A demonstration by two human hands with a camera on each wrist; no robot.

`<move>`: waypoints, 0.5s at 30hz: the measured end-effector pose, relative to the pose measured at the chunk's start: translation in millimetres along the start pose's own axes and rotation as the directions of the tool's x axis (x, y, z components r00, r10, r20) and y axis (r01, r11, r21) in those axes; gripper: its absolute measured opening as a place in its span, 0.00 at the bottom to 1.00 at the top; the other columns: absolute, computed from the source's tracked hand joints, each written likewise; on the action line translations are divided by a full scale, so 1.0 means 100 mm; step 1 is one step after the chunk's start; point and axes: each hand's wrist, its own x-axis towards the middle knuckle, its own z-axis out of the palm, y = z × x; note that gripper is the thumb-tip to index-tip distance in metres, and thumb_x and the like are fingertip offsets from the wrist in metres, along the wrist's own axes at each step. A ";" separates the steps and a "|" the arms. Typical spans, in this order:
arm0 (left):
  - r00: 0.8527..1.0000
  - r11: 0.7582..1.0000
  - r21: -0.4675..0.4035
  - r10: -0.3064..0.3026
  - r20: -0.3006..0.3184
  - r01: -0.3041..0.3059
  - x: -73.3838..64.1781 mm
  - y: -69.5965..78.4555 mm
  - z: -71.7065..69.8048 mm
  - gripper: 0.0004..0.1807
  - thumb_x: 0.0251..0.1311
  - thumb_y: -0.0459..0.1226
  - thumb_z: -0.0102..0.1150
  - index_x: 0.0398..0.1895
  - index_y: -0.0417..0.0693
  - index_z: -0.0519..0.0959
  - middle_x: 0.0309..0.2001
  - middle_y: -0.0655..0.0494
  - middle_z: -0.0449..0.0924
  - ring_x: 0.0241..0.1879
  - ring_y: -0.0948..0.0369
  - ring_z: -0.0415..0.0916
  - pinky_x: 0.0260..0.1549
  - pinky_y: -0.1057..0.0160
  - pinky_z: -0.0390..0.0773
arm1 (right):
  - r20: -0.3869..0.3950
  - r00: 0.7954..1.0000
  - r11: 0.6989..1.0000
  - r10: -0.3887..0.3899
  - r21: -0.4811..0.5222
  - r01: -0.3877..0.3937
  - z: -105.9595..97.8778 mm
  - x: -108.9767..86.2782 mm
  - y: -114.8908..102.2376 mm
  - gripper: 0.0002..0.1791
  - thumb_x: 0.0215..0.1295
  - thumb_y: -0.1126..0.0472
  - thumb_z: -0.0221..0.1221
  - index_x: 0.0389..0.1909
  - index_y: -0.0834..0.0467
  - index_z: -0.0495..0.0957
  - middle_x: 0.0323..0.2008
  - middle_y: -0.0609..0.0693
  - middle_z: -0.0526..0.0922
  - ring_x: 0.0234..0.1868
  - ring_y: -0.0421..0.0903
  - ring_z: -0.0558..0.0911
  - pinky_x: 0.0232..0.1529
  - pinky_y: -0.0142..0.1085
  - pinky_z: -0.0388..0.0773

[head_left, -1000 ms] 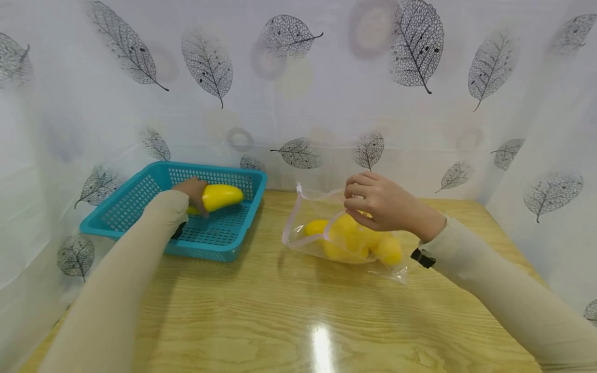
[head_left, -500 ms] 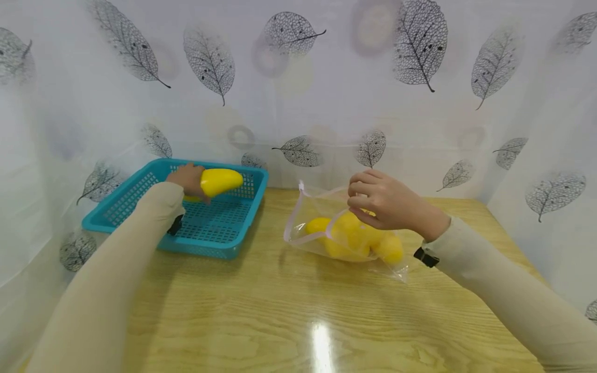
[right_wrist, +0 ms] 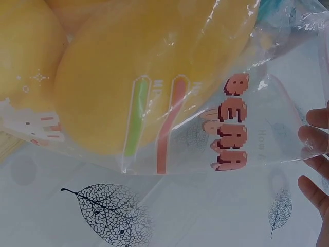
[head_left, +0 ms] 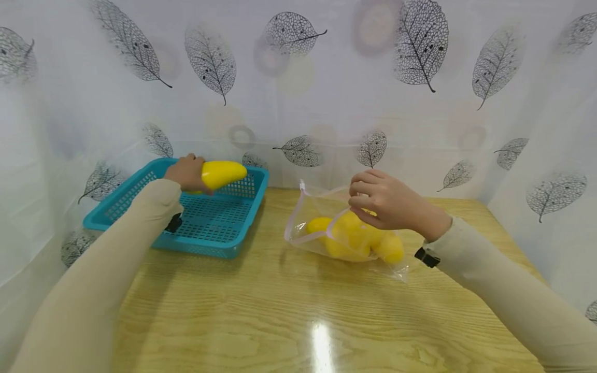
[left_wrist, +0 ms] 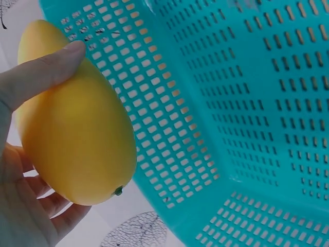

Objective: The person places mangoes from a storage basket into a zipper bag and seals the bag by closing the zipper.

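Observation:
My left hand point(head_left: 187, 173) grips a yellow mango point(head_left: 224, 173) above the back of the blue-green basket point(head_left: 239, 243). The left wrist view shows the thumb across the side of this mango point(left_wrist: 82, 128), fingers curled under it and a small green stem end. To the right, my right hand point(head_left: 384, 199) pinches the upper edge of a clear zip bag point(head_left: 298, 228). Several yellow fruits point(head_left: 347, 235) lie inside the bag, whose mouth gapes to the left. Printed letters on the bag point(right_wrist: 231, 123) show in the right wrist view, with the fingertips point(right_wrist: 313, 139) at its edge.
Basket and bag stand on a wooden table point(head_left: 261, 305), a gap between them. Behind and at both sides hangs a pale curtain point(head_left: 317, 93) printed with dark leaves. The basket's perforated floor point(head_left: 212, 220) shows below the left hand.
My left hand has lifted the mango up from the basket floor and slightly toward the back. The right hand and the bag have stayed nearly still.

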 end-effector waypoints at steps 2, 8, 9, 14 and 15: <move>1.000 1.000 -0.010 0.008 -0.004 -0.008 -0.03 0.04 -0.03 0.47 0.41 0.52 0.70 0.60 0.33 0.63 0.49 0.34 0.67 0.46 0.42 0.68 0.39 0.42 0.74 | 0.001 1.000 1.000 0.001 -0.001 -0.001 0.00 0.00 0.00 0.22 0.72 0.54 0.40 0.24 0.58 0.77 0.27 0.52 0.78 0.37 0.52 0.76 0.42 0.45 0.75; 0.999 0.999 -0.031 0.029 -0.022 -0.030 -0.13 0.18 -0.11 0.46 0.41 0.50 0.70 0.60 0.33 0.63 0.50 0.34 0.67 0.46 0.42 0.67 0.40 0.42 0.74 | 0.003 1.000 1.000 0.003 -0.005 -0.003 0.00 0.00 0.00 0.23 0.72 0.53 0.40 0.24 0.58 0.77 0.27 0.51 0.78 0.37 0.52 0.76 0.42 0.45 0.75; 0.999 0.999 -0.030 0.032 -0.027 -0.033 -0.14 0.21 -0.11 0.46 0.41 0.51 0.70 0.60 0.33 0.63 0.50 0.35 0.67 0.45 0.43 0.67 0.40 0.42 0.74 | 0.003 1.000 1.000 0.003 -0.007 -0.003 0.00 0.00 0.00 0.23 0.72 0.54 0.40 0.24 0.58 0.77 0.27 0.51 0.78 0.37 0.52 0.76 0.42 0.45 0.75; 0.997 0.998 -0.029 0.049 -0.066 -0.051 -0.21 0.31 -0.13 0.46 0.41 0.51 0.70 0.60 0.34 0.64 0.49 0.35 0.68 0.45 0.43 0.68 0.40 0.41 0.75 | 0.006 1.000 1.000 0.006 -0.009 -0.006 0.00 -0.01 0.00 0.23 0.72 0.54 0.40 0.24 0.57 0.77 0.27 0.51 0.78 0.37 0.52 0.76 0.41 0.44 0.75; 0.996 0.998 -0.031 0.051 -0.073 -0.054 -0.23 0.35 -0.14 0.46 0.41 0.51 0.70 0.61 0.34 0.64 0.50 0.35 0.68 0.45 0.43 0.68 0.40 0.41 0.75 | 0.007 1.000 1.000 0.007 -0.010 -0.007 0.00 -0.01 0.00 0.23 0.72 0.54 0.40 0.24 0.57 0.78 0.27 0.51 0.78 0.37 0.52 0.76 0.41 0.44 0.75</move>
